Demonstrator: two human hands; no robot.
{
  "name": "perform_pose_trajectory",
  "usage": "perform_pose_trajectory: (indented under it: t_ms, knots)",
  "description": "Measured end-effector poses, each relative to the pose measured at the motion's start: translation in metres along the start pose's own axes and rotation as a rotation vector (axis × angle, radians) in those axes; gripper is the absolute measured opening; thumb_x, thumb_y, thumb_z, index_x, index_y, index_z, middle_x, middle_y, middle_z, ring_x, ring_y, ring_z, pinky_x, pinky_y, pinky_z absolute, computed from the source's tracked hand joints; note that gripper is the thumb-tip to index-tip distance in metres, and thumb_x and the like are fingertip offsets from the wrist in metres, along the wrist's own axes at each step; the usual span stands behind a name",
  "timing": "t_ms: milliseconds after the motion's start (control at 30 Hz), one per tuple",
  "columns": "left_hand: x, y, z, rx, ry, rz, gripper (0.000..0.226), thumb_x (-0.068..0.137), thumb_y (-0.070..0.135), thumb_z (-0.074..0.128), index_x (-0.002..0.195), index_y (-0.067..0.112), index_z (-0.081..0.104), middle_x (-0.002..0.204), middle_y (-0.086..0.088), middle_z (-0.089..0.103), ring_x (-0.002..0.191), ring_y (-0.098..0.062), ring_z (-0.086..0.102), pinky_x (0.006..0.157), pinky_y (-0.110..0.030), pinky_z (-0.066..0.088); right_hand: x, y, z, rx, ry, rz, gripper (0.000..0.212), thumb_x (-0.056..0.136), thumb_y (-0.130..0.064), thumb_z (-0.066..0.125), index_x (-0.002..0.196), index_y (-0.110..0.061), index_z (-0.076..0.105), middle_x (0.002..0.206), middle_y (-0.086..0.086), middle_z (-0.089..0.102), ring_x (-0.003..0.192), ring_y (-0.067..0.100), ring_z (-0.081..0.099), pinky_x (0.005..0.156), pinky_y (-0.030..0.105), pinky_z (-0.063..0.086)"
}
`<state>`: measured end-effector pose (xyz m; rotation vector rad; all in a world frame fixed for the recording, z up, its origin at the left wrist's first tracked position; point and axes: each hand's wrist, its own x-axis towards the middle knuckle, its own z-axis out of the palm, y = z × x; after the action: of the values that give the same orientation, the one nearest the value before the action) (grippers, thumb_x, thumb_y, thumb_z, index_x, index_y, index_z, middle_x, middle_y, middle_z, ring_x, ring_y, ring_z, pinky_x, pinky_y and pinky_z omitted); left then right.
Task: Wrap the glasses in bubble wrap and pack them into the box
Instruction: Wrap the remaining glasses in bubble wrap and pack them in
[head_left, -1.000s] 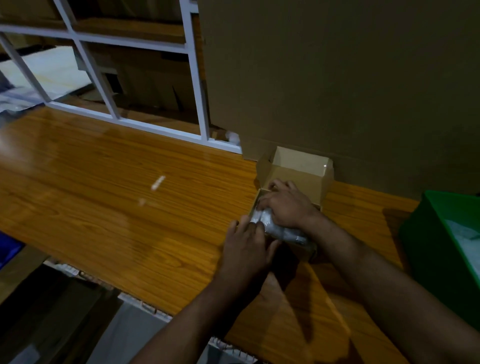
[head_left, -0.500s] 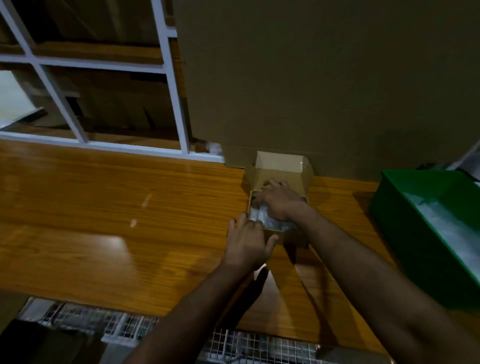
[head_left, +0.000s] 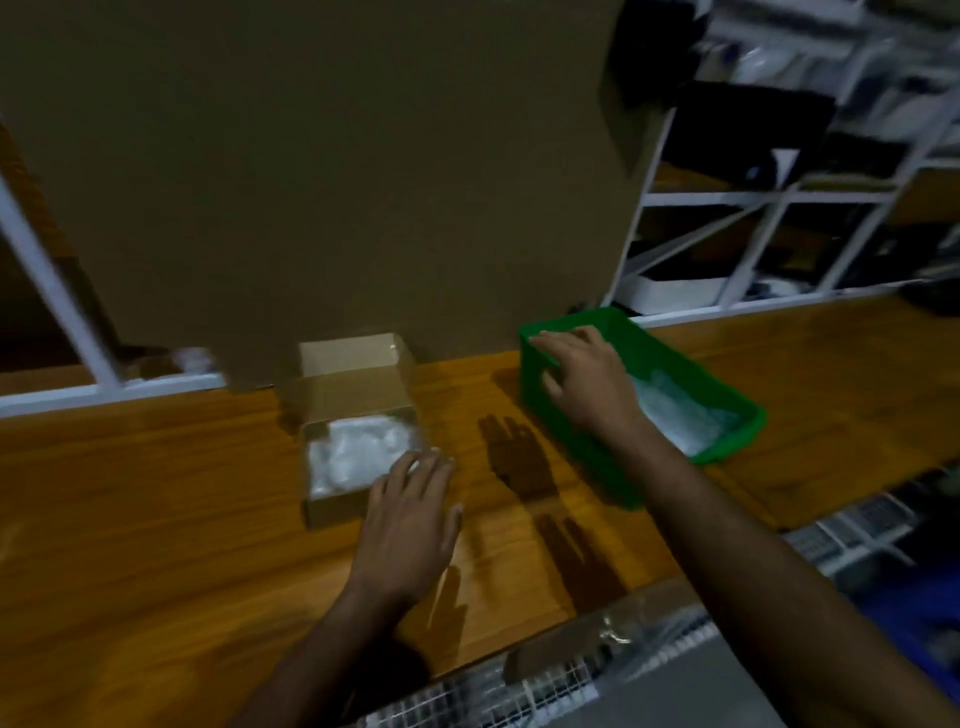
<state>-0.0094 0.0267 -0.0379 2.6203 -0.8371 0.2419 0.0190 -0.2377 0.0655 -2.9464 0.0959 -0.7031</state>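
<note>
Both hands flat, left hand (head_left: 410, 519) by box (head_left: 332, 506), right hand (head_left: 587, 379) over bin (head_left: 727, 384)

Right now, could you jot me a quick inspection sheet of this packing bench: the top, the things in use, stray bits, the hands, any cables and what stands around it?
Surface: wooden bench, glossy, with hand shadows on it.
Job's things: small cardboard box, lid flap up, filled with white bubble wrap; green bin to its right holds more white wrap.
Clutter: nothing seen on the bench top.
Hands: left hand open, fingers straight, at the box's near right corner; right hand open, reaching over the green bin, holding nothing.
Cables: nothing seen.
Surroundings: large cardboard sheet standing behind the box; white shelving at right, blurred; wire grid below the bench edge.
</note>
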Motion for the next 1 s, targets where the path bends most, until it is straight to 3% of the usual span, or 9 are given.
perform_pose_trajectory:
  t_ms: [67, 167, 300, 400, 500, 567, 667, 833, 1000]
  knots:
    - [0.009, 0.017, 0.008, -0.038, 0.018, 0.027, 0.055, 0.103, 0.050, 0.034, 0.152, 0.027, 0.033, 0.161, 0.003, 0.031, 0.148, -0.020, 0.017, 0.117, -0.044, 0.025, -0.001, 0.054, -0.007, 0.010, -0.018, 0.218, 0.043, 0.090, -0.016, 0.056, 0.133, -0.019, 0.062, 0.128, 0.007, 0.067, 0.115, 0.031, 0.055, 0.092, 0.042, 0.049]
    - [0.022, 0.046, 0.023, -0.079, -0.004, 0.020, 0.054, 0.104, 0.049, 0.034, 0.154, 0.028, 0.031, 0.162, 0.004, 0.028, 0.149, -0.020, 0.014, 0.118, -0.046, 0.022, -0.008, 0.131, -0.005, 0.006, -0.271, 0.476, 0.038, 0.092, -0.013, 0.051, 0.127, -0.017, 0.066, 0.121, 0.017, 0.068, 0.099, 0.034, 0.065, 0.081, 0.037, 0.054]
    - [0.038, 0.086, 0.041, -0.093, -0.010, 0.011, 0.057, 0.101, 0.052, 0.024, 0.152, 0.028, 0.034, 0.161, 0.004, 0.030, 0.148, -0.020, 0.016, 0.113, -0.045, 0.028, -0.022, 0.189, 0.017, -0.028, -0.785, 0.472, 0.047, 0.095, -0.019, 0.065, 0.141, -0.022, 0.055, 0.149, 0.014, 0.047, 0.114, 0.029, 0.059, 0.079, 0.029, 0.050]
    - [0.049, 0.107, 0.056, -0.095, -0.040, -0.002, 0.055, 0.102, 0.050, 0.029, 0.152, 0.027, 0.034, 0.161, 0.004, 0.029, 0.147, -0.018, 0.015, 0.111, -0.044, 0.029, -0.010, 0.202, 0.032, 0.018, -0.928, 0.384, 0.052, 0.092, -0.019, 0.070, 0.141, -0.028, 0.054, 0.154, 0.011, 0.041, 0.123, 0.031, 0.054, 0.087, 0.032, 0.048]
    - [0.054, 0.123, 0.066, -0.122, -0.063, -0.065, 0.062, 0.096, 0.055, 0.024, 0.151, 0.027, 0.036, 0.160, 0.005, 0.031, 0.147, -0.017, 0.016, 0.112, -0.044, 0.027, 0.008, 0.206, 0.047, -0.009, -0.906, 0.296, 0.055, 0.092, -0.019, 0.071, 0.143, -0.027, 0.051, 0.156, 0.013, 0.037, 0.130, 0.033, 0.050, 0.096, 0.036, 0.046]
    - [0.055, 0.129, 0.071, -0.127, -0.060, -0.132, 0.056, 0.099, 0.050, 0.037, 0.151, 0.028, 0.037, 0.161, 0.005, 0.031, 0.147, -0.018, 0.016, 0.113, -0.044, 0.025, 0.017, 0.208, 0.055, -0.055, -0.916, 0.274, 0.061, 0.090, -0.021, 0.073, 0.146, -0.026, 0.048, 0.156, 0.014, 0.036, 0.131, 0.034, 0.049, 0.100, 0.040, 0.048]
    - [0.051, 0.133, 0.078, -0.146, -0.019, -0.170, 0.055, 0.097, 0.048, 0.041, 0.146, 0.024, 0.045, 0.156, 0.001, 0.040, 0.144, -0.020, 0.024, 0.109, -0.048, 0.030, 0.023, 0.213, 0.064, -0.124, -0.921, 0.207, 0.055, 0.085, -0.015, 0.077, 0.137, -0.018, 0.058, 0.148, 0.015, 0.046, 0.127, 0.033, 0.053, 0.103, 0.042, 0.048]
    - [0.044, 0.133, 0.085, -0.112, 0.047, -0.158, 0.061, 0.088, 0.050, 0.040, 0.136, 0.016, 0.058, 0.143, -0.005, 0.056, 0.131, -0.025, 0.038, 0.100, -0.051, 0.040, 0.029, 0.219, 0.061, -0.108, -0.732, 0.213, 0.016, 0.083, -0.006, 0.072, 0.099, -0.009, 0.072, 0.107, 0.013, 0.071, 0.090, 0.025, 0.069, 0.084, 0.042, 0.060]
    - [0.044, 0.125, 0.073, -0.128, 0.106, -0.097, 0.058, 0.091, 0.050, 0.043, 0.137, 0.016, 0.055, 0.140, -0.003, 0.057, 0.130, -0.023, 0.036, 0.100, -0.052, 0.043, 0.041, 0.213, 0.007, -0.008, -0.437, 0.181, 0.016, 0.082, -0.019, 0.078, 0.093, -0.028, 0.070, 0.096, -0.004, 0.069, 0.087, 0.015, 0.064, 0.076, 0.034, 0.056]
